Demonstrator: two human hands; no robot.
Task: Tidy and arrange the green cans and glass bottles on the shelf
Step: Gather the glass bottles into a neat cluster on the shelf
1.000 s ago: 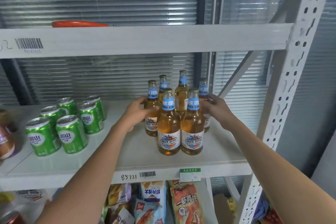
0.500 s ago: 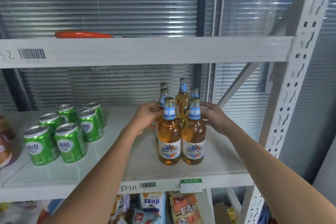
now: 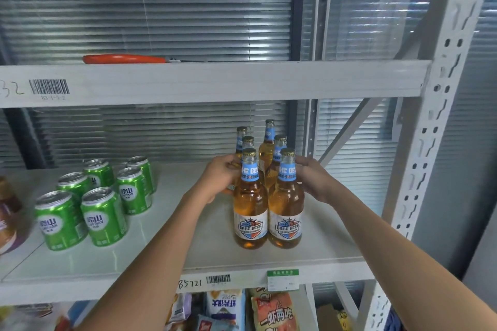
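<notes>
Several amber glass bottles (image 3: 250, 212) with blue neck labels stand in two tight columns on the white shelf (image 3: 322, 247), right of centre. My left hand (image 3: 218, 179) wraps the middle bottle of the left column. My right hand (image 3: 313, 179) wraps the middle bottle (image 3: 279, 150) of the right column. Both gripped bottles are mostly hidden behind the front pair. Several green cans (image 3: 103, 219) stand grouped at the left of the same shelf, apart from both hands.
A brown and purple container (image 3: 6, 220) sits at the far left edge. An orange-handled tool (image 3: 123, 58) lies on the upper shelf. Snack bags (image 3: 271, 312) fill the shelf below. The perforated upright post (image 3: 419, 158) stands at the right.
Both hands have drawn the two middle bottles inward, so the spread bottles now line up behind the front pair. The view has tilted upward a little.
</notes>
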